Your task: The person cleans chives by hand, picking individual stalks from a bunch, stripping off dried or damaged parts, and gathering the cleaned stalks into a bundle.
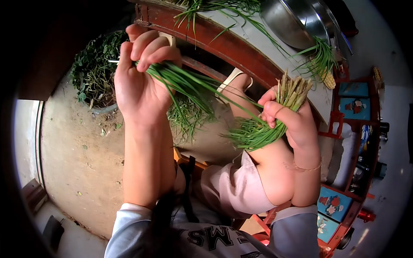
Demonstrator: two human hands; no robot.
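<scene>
My left hand [146, 69] is raised on the left, its fingers curled around a few long garlic chives [185, 81]. A thin white end pokes out past the thumb. The green blades stretch across toward my other hand. At the right, my right hand [297, 118] is closed around a thick bundle of garlic chives [292, 92]. Its pale brownish stem ends point up, and the green leaves [258, 133] hang below, over my bare leg.
A red-edged table [241, 43] holds loose chives [223, 8], a steel basin [292, 21] and a corn cob [328, 80]. Green scraps [189, 118] lie on the floor beside a container of leafy plants [99, 69]. A red cabinet with blue panels [355, 107] stands at right.
</scene>
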